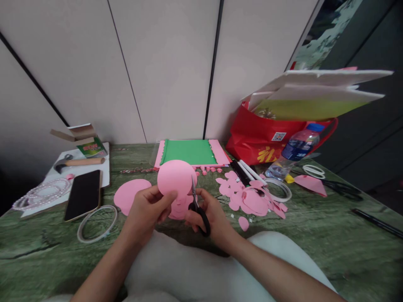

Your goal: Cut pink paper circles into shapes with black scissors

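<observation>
A round pink paper piece [175, 177] is pinched between the thumb and fingers of my left hand [151, 207]. The fingers of my right hand [210, 214] are wrapped round black-handled scissors [199, 212], whose blades point up at the right edge of the paper. Beneath my hands lie more pink cut pieces [178, 210], partly hidden. Beside my left hand rests a larger pink round piece [130, 194]. A heap of pink petal shapes and scraps [255, 202] is to the right of my right hand.
At left are a phone [83, 195], a tape roll [97, 224], a hammer [81, 162], beads [47, 193] and a small box [91, 146]. Green paper [189, 152] lies at the back. Rightward stand a red bag [252, 136] and bottle [294, 152], near another tape roll [287, 193] and pens [241, 171].
</observation>
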A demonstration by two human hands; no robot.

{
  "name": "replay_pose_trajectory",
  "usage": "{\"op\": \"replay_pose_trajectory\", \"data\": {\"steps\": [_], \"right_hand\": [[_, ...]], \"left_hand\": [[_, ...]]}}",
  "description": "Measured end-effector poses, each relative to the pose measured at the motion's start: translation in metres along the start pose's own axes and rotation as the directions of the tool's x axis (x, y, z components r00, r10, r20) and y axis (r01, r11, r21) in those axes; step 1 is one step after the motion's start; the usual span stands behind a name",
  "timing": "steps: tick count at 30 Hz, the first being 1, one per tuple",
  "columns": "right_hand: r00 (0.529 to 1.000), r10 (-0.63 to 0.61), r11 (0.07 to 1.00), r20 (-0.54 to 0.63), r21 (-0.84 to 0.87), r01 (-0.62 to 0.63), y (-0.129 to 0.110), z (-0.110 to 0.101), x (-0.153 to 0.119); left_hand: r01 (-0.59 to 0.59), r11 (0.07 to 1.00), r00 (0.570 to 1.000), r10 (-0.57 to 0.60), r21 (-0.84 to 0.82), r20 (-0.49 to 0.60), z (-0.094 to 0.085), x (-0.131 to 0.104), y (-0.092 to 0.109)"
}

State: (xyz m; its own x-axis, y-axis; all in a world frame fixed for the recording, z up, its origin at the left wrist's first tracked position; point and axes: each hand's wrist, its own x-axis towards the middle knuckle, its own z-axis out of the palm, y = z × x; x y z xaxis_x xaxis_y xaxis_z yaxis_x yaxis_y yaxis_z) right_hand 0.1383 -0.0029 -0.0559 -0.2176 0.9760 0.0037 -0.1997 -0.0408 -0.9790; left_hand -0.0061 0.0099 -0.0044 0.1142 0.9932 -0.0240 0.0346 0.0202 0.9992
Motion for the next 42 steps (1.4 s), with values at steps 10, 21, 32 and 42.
{"op": "replay_pose_trajectory", "data": {"steps": [10,21,32,42], "right_hand": [[0.998,0.032,0.999,0.046,-0.044,-0.03,-0.006,0.003,-0.005],[0.998,-0.052,0.995,0.03,0.083,0.049,-0.003,0.003,-0.002],[1.0,-0.028,0.996,0.006,0.088,0.028,-0.003,0.003,-0.001],[1.0,-0.026,0.992,-0.008,0.126,0.027,0.004,0.003,0.001]], "left_hand": [[0.07,0.996,0.997,-0.068,-0.054,0.027,0.003,-0.001,0.001],[0.097,0.993,0.995,-0.099,0.074,0.021,0.0,0.001,-0.003],[0.068,0.994,0.998,-0.069,0.086,0.012,0.0,0.0,-0.003],[0.06,0.996,0.998,-0.06,0.066,0.009,0.0,0.0,-0.001]]}}
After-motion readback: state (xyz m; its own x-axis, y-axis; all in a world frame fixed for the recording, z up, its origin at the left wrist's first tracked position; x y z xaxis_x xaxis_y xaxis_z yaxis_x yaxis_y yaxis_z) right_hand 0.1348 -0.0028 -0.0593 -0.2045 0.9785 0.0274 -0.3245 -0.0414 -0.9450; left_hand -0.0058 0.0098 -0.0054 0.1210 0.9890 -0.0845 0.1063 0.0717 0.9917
